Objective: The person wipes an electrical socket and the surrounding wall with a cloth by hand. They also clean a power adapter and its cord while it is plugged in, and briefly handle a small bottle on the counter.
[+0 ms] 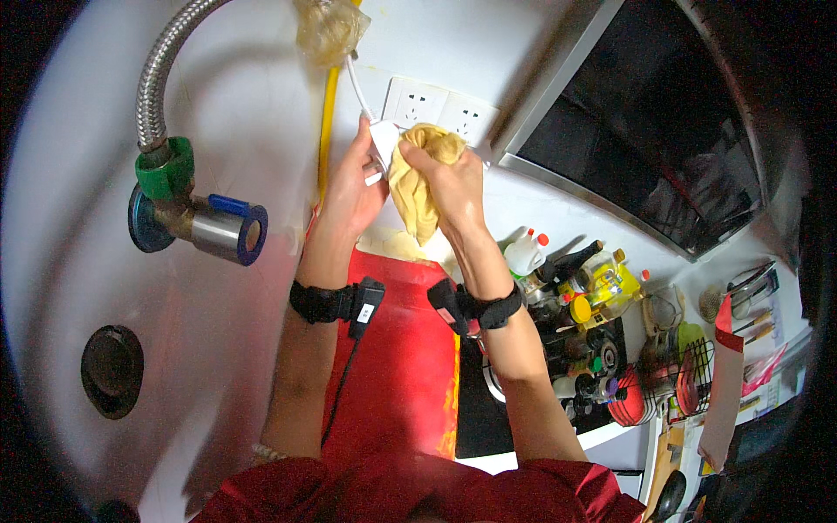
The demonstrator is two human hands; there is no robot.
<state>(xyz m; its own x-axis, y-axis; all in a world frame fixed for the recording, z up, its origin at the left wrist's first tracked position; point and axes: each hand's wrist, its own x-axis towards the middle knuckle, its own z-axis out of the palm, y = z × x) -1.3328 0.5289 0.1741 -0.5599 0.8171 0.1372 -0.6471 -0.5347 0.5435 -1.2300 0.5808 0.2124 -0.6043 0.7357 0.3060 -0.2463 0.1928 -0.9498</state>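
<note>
My left hand (pixel 353 193) is closed around a white plug-like electrical piece (pixel 384 140), and a white cord (pixel 356 85) runs up from it. In my right hand (pixel 458 189) is a bunched yellow cloth (pixel 417 199), its loose end hanging below my fingers. The cloth sits right beside the white piece; whether they touch is hard to tell. Just beyond both hands, a white double socket plate (pixel 418 104) is fixed to the wall. My fingers and the cloth overlap its lower part in view. Each wrist wears a black strap with a small device.
Left, a braided metal hose (pixel 153 85) joins a valve (pixel 222 229) on the wall. A yellow pipe (pixel 327 131) rises behind my left hand. Beneath my arms lies a red surface (pixel 392 340). Bottles (pixel 605 284) and a wire rack (pixel 696 376) stand right, below a dark glossy panel (pixel 654 131).
</note>
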